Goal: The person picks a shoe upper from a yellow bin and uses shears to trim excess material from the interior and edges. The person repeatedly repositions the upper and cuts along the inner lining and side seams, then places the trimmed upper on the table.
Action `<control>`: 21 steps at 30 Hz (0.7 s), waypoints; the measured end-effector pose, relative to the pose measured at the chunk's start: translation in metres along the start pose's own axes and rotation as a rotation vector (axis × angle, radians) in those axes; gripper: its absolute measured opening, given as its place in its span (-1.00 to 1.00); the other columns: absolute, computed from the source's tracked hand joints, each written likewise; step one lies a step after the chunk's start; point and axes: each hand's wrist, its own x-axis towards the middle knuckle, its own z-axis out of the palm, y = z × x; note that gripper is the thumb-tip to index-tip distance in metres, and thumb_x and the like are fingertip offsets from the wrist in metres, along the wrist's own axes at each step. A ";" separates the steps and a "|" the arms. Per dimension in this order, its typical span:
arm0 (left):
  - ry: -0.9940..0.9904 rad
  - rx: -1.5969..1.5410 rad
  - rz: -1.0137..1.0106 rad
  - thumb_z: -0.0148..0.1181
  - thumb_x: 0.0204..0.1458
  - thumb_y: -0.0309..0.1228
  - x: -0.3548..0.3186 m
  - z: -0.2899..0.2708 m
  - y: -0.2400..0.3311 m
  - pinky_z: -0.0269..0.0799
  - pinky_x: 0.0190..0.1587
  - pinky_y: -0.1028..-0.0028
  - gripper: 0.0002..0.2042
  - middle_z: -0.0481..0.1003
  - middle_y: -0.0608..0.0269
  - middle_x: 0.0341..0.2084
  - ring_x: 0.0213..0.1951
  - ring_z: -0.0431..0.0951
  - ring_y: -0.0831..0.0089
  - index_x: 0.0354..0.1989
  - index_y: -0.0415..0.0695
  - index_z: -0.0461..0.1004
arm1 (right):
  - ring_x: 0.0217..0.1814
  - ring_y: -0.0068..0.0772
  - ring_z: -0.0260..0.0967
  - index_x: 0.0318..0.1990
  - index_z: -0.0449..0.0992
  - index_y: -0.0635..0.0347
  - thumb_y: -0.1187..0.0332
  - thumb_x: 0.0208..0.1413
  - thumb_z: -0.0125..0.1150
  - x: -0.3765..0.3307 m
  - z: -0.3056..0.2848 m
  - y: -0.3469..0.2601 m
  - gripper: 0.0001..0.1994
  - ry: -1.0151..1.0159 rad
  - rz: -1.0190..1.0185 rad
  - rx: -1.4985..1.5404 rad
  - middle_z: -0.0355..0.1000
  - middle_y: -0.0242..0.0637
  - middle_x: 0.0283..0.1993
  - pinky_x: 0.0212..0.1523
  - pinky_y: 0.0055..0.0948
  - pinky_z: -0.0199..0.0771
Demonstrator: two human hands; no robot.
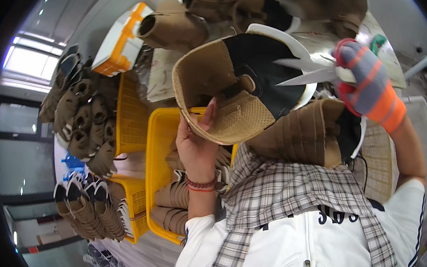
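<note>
My left hand (194, 149) is bare and pinches the near edge of a brown and black shoe upper (245, 113), its thumb on the inner face. The upper is spread open toward me, showing a tan woven lining and a black part with a white edge. My right hand (370, 80), in a grey and orange glove, grips red-handled scissors (303, 79). Their blades are apart over the black part; whether they touch it I cannot tell. Below, a nested stack of brown uppers (298, 135) rests on my lap over a checked cloth (289, 189).
More brown uppers (174, 25) are heaped on the table ahead, beside a white box with orange tape (120, 41). Yellow crates (161, 124) stand at my left, one holding stacked uppers. Further piles of uppers (87, 113) lie left of them. A pale basket (377, 151) is at the right.
</note>
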 end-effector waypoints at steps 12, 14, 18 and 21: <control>0.210 -0.027 -0.226 -0.21 0.25 -0.26 -0.017 0.017 -0.050 -0.08 0.32 0.04 -0.65 0.21 -0.23 0.15 0.24 0.15 0.02 0.09 -0.15 0.33 | -0.15 -0.27 0.40 -0.16 0.46 0.13 0.26 -0.35 0.39 0.012 0.043 0.029 -0.53 -0.449 -0.081 -0.491 0.42 -0.28 -0.21 -0.05 -0.36 0.35; 0.184 0.015 -0.239 -0.21 0.25 -0.24 -0.017 0.015 -0.050 -0.03 0.30 0.04 -0.64 0.22 -0.12 0.17 0.21 0.17 0.04 0.14 -0.12 0.28 | -0.16 -0.27 0.40 -0.16 0.46 0.12 0.24 -0.36 0.41 0.014 0.048 0.033 -0.51 -0.485 -0.063 -0.479 0.42 -0.29 -0.22 -0.07 -0.36 0.37; 0.132 0.094 -0.253 -0.22 0.25 -0.22 -0.019 0.015 -0.053 0.07 0.25 0.02 -0.61 0.22 0.09 0.19 0.15 0.22 0.08 0.20 -0.07 0.21 | -0.17 -0.29 0.41 -0.15 0.46 0.10 0.22 -0.38 0.43 0.011 0.056 0.040 -0.49 -0.494 -0.100 -0.449 0.43 -0.33 -0.24 -0.11 -0.36 0.41; 0.077 0.158 -0.241 -0.22 0.25 -0.23 -0.017 0.008 -0.054 0.11 0.22 0.01 -0.61 0.24 0.19 0.18 0.12 0.25 0.10 0.20 -0.09 0.21 | -0.19 -0.29 0.43 -0.16 0.46 0.09 0.22 -0.37 0.42 0.010 0.059 0.041 -0.50 -0.453 -0.152 -0.449 0.44 -0.35 -0.28 -0.14 -0.36 0.43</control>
